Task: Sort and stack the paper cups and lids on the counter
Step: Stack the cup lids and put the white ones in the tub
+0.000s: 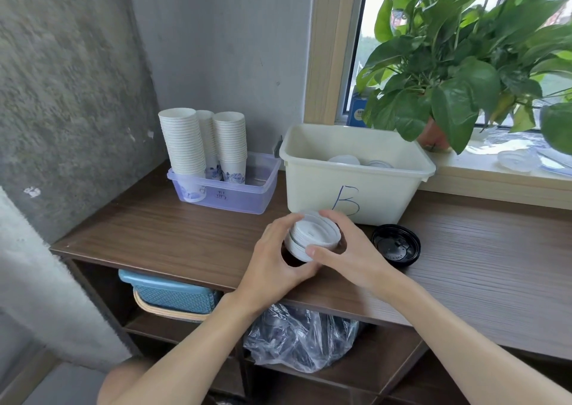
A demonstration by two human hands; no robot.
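A small stack of white lids (312, 237) is held between both hands just above the wooden counter (161, 231). My left hand (278, 259) curls round its left side and my right hand (349, 249) grips its right side, thumb at the front. A black lid (396, 245) lies on the counter just right of my right hand. Three tall stacks of white paper cups (201, 144) stand in a clear purple tub (235, 197) at the back left. A cream bin marked "B" (371, 194) stands behind my hands with white lids (343, 160) inside.
A potted green plant (458, 73) sits on the window sill at the right, with clear plastic lids (517, 160) beside it. Under the counter, shelves hold a blue basket (173, 293) and a plastic bag (297, 339). A concrete wall closes the left side.
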